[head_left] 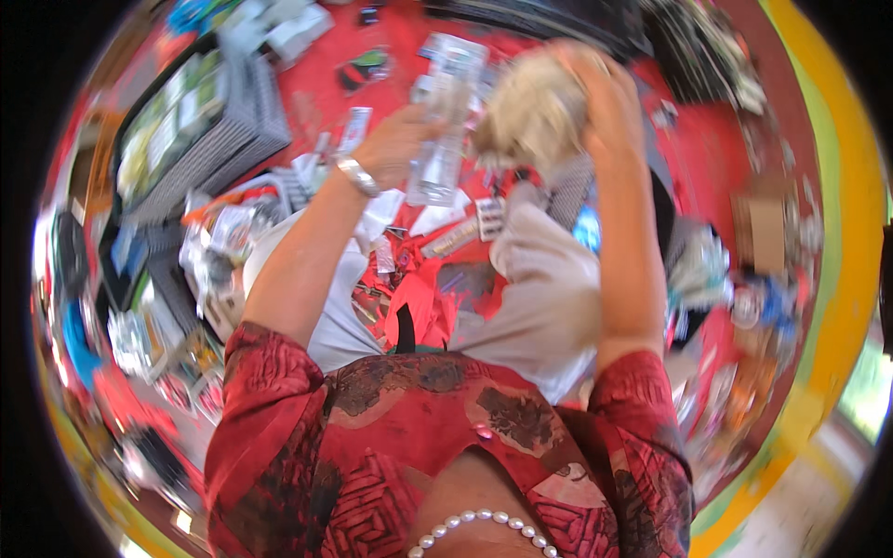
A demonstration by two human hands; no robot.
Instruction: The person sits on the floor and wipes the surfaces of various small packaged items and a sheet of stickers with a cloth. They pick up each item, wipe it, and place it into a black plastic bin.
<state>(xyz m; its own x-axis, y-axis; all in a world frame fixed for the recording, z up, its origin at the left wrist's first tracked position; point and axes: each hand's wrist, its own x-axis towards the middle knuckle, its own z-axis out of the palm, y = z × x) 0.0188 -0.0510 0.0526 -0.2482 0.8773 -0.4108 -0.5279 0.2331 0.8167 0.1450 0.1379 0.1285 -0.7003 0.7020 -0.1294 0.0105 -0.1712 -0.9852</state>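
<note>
My left hand [395, 147], with a bracelet at its wrist, grips a long clear plastic package [439, 172] by its left edge. What lies inside the package is too blurred to make out. Farther right, my right hand [603, 88] is closed around a crumpled cream-coloured bundle [532, 110], perhaps cloth or a bag. The bundle is smeared by motion and hides part of my right fingers. It is raised above my right knee, apart from the package.
A grey patterned basket [251, 121] holding green-and-white packets stands at the left. Clear plastic bags [219, 237] lie near my left leg. Red scraps [414, 302] and small strips lie between my legs. A cardboard box [765, 231] sits on the red floor at right.
</note>
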